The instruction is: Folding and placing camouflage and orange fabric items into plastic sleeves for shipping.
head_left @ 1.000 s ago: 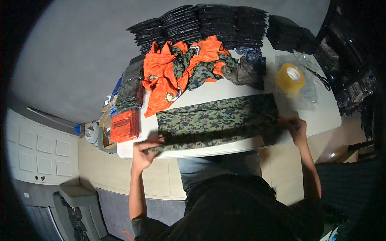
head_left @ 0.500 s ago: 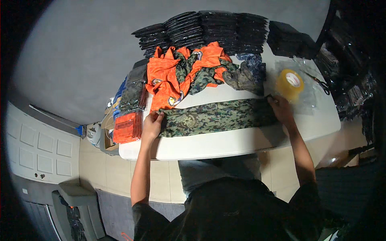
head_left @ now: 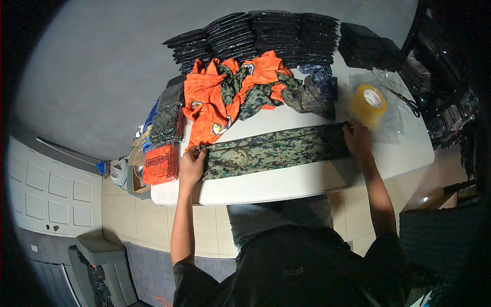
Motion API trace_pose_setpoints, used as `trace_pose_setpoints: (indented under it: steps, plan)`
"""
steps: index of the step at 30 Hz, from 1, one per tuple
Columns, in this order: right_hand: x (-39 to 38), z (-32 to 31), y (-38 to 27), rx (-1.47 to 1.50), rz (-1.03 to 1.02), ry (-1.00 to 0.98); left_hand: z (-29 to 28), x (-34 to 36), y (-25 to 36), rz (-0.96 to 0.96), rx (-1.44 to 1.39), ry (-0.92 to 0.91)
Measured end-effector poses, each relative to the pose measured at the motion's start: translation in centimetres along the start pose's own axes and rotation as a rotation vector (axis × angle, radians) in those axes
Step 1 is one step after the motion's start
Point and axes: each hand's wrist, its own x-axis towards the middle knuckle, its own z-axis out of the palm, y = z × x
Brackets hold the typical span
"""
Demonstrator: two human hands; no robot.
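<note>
A long strip of green camouflage cloth point(head_left: 276, 149) with a pale round emblem lies stretched flat along the near part of the white table point(head_left: 240, 191). My left hand point(head_left: 192, 162) pinches its left end, while my right hand point(head_left: 358, 138) grips the dark right end. Just beyond the strip is a loose heap of orange cloth pieces point(head_left: 207, 110), mixed with camouflage cloths point(head_left: 258, 101) and a grey-brown one point(head_left: 305, 97). The orange heap's lower tip reaches close to my left hand. A roll of yellow tape point(head_left: 369, 101) sits beyond my right hand.
Stacks of black plastic packages point(head_left: 276, 38) line the table's far edge. Packed camouflage bundles point(head_left: 168, 117) and orange bundles point(head_left: 161, 165) stand at the left. Clear plastic bags point(head_left: 391, 115) and scissors point(head_left: 409, 102) lie at the right. More dark packages point(head_left: 445, 87) are piled beyond the table's right side.
The strip lies flatter and straighter, its left end a little nearer to me. My left hand has shifted slightly toward me; both hands keep hold of the ends.
</note>
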Motion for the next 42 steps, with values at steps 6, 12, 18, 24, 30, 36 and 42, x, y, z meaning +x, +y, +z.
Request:
trace_pose_setpoints:
  steps: [6,12,18,24,30,36,42]
  plan:
    - [-0.2,0.3,0.4,0.028,-0.068,0.149,0.1,-0.5,0.4,-0.002,-0.135,-0.041]
    - [-1.5,-1.4,-1.8,0.055,-0.066,0.186,-0.7,-1.3,1.1,0.012,0.05,0.029]
    - [-1.5,-0.7,-1.0,-0.186,-0.06,0.106,0.0,-1.6,2.8,-0.001,0.259,0.027]
    - [-1.7,-0.4,-0.8,-0.215,-0.013,0.076,0.2,-2.2,4.1,0.032,0.512,0.027]
    - [-1.5,-1.0,-1.8,-0.36,-0.047,0.068,0.2,-2.0,4.0,0.083,0.67,0.017]
    - [-1.4,-1.2,-2.5,-0.356,0.063,-0.016,0.2,-2.2,5.9,-0.015,0.849,0.001]
    - [-3.8,-1.4,-6.6,-0.279,-0.4,0.284,1.9,-4.9,11.5,0.41,0.669,-0.026]
